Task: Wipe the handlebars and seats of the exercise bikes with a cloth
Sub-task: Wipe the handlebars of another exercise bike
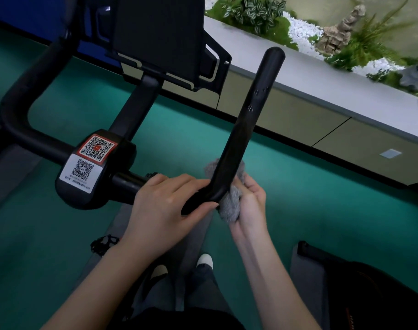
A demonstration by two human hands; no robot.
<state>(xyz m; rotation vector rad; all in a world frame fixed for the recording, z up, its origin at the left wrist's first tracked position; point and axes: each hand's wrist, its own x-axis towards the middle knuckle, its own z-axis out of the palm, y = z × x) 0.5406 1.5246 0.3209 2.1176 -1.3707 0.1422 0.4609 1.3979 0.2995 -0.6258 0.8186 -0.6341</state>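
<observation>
Early stage: at six o'clock the right hand (249, 203) clasps the grey cloth (230, 202) under the handlebar (246, 120) bend, the left hand (165, 203) grips the bar beside it; upper horn, nine o'clock side and seats judged outstanding.

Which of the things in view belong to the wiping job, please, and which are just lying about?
For the job:
cloth, gripped by the right hand against the handlebar
left hand, holding the handlebar at its bend

Just about:
screen
stickers
planter with plants and stones
mat
</observation>
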